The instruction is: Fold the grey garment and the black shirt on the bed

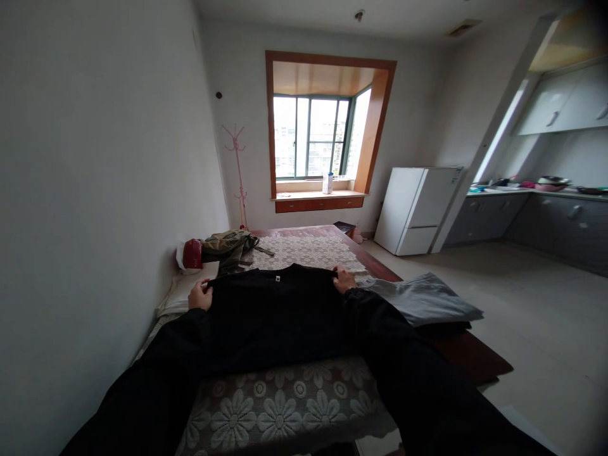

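On the bed (285,405), a black shirt (275,310) lies spread flat over the flowered lace cover, collar end away from the camera, a small white tag showing at the neck. Both hands are at its far corners: the left hand (200,296) is closed on the left shoulder edge, the right hand (344,279) pinches the right shoulder edge, fingers curled over the cloth. 2 dark sleeves stretch forward from the camera, so the reach looks long.

Risks, as I judge them: with both arms this far out, a tug on one side alone could skew the shirt and bunch the cloth under the forearms. The lace cover looks loose, so it may drag along with the shirt and wrinkle.

Now the edges. To the right, a folded grey garment (427,301) sits just beside the right sleeve and overhangs the bed's edge; a sweep of that arm could knock it to the floor. To the left, the wall (95,190) stands close, and a pillow (178,297) lies just beside the left hand, so room there is tight. Farther up, a green bag (230,247) and a red item (192,253) rest near the wall, well apart from the shirt. Between them and the collar the cover lies bare: that is the open room.
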`<state>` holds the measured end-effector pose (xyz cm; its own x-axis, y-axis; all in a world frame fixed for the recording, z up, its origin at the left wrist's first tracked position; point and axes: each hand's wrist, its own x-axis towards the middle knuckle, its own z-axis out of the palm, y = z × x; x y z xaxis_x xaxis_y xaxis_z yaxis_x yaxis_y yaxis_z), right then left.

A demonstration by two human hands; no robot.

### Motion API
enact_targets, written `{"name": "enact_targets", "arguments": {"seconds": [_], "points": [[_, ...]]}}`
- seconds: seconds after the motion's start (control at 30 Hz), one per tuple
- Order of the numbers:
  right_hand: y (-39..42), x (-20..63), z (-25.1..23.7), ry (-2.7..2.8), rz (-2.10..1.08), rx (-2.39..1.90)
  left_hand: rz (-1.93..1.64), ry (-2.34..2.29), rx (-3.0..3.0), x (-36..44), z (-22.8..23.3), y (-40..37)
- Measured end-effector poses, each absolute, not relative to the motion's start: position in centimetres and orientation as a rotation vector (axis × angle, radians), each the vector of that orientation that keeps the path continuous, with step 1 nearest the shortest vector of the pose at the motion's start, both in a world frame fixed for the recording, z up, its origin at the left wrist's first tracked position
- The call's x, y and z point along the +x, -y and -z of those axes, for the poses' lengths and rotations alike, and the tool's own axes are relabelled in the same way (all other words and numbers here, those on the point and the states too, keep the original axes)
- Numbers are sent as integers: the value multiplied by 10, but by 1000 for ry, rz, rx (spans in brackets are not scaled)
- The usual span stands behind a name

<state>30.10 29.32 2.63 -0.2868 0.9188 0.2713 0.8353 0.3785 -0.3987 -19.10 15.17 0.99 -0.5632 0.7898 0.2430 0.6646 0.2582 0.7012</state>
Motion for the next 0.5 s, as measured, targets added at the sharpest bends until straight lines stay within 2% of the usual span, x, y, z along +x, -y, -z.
{"name": "enact_targets", "arguments": {"seconds": [0.13,0.27,0.4,0.5], "points": [[-270,294,-14,2249,-201,-1384,-1136,-2234,1680,-171,0,-137],[-233,306,19,2431,-204,-1206,-922,-2000,1951,-150,21,-97],[-203,320,51,2507,-139,-1291,-571,-2053,2184,-139,41,-65],[-195,321,59,2497,-110,-1328,-436,-2107,2248,-136,45,-60]]}}
